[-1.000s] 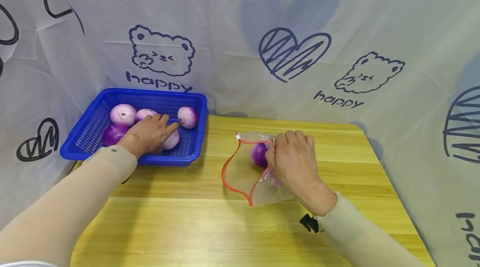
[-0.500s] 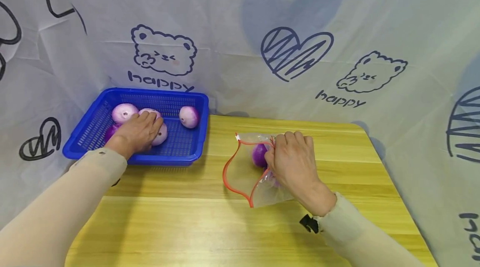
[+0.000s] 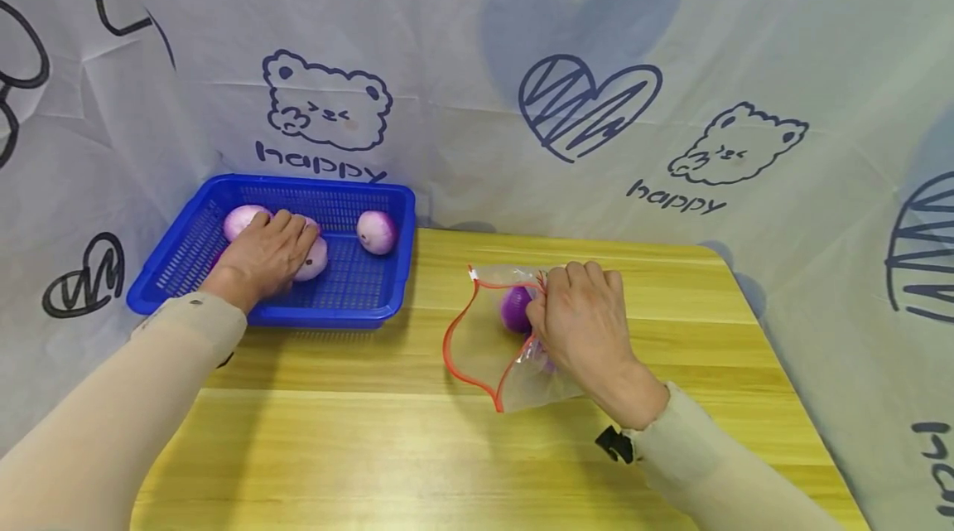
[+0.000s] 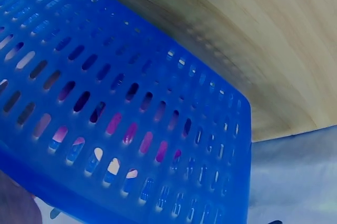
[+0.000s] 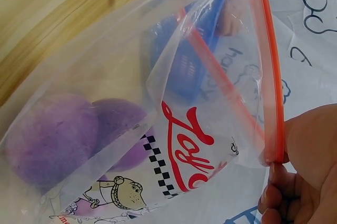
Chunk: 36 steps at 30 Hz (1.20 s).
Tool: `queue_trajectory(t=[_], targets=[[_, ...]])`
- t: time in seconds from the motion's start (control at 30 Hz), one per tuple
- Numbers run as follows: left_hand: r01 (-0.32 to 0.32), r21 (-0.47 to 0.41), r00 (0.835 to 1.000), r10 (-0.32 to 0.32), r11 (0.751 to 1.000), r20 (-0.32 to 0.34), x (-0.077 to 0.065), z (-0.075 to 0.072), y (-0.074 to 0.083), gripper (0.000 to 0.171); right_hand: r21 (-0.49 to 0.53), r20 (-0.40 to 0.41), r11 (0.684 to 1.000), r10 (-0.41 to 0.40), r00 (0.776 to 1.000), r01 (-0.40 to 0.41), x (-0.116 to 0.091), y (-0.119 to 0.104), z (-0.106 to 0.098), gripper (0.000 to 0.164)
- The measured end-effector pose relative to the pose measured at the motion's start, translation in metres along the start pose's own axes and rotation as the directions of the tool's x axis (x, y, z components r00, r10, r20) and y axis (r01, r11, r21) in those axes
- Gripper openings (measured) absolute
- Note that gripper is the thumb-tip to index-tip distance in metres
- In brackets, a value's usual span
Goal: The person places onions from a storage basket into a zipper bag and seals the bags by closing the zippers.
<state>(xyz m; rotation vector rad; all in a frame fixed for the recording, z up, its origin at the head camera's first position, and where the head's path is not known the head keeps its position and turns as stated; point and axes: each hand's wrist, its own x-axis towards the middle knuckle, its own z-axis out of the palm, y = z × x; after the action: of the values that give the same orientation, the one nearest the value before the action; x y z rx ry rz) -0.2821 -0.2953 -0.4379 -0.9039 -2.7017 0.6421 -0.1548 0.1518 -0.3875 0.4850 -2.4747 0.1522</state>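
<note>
Onion and left hand have shifted left in the basket.
The onion lies under the fingers, showing at their right edge; they bend down over it, but whether they grip it I cannot tell. A lone onion sits apart, near the basket's right wall. Over the table, the right hand pinches the edge of a bag holding purple onions.

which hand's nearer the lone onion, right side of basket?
Left. The left hand is in the blue basket, left of the lone onion; the right hand is outside, right of the onion, gripping the zip bag.
</note>
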Motion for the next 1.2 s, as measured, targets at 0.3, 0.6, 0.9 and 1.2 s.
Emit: queue_trajectory(t=[0.3,0.6,0.9,1.2], targets=[[0.054,0.002,0.991,-0.053,0.999,-0.124,0.005,-0.006,0.004,0.043,0.005,0.000,1.000,0.003,1.000,-0.003,0.000,0.000,-0.002,0.022],[0.101,-0.023,0.970,-0.104,0.995,-0.220,0.013,-0.013,0.006,0.036,0.010,0.002,1.000,0.006,1.000,-0.006,-0.001,0.002,-0.005,0.022],[0.140,-0.025,0.967,-0.142,0.990,-0.210,0.019,-0.028,0.005,0.040,0.018,-0.030,1.000,0.016,0.999,-0.015,0.004,0.006,-0.009,0.025],[0.159,-0.080,0.916,-0.178,0.984,-0.360,0.021,-0.041,0.002,0.036,0.028,-0.049,0.997,0.076,0.996,-0.075,0.013,0.013,-0.020,0.026]])
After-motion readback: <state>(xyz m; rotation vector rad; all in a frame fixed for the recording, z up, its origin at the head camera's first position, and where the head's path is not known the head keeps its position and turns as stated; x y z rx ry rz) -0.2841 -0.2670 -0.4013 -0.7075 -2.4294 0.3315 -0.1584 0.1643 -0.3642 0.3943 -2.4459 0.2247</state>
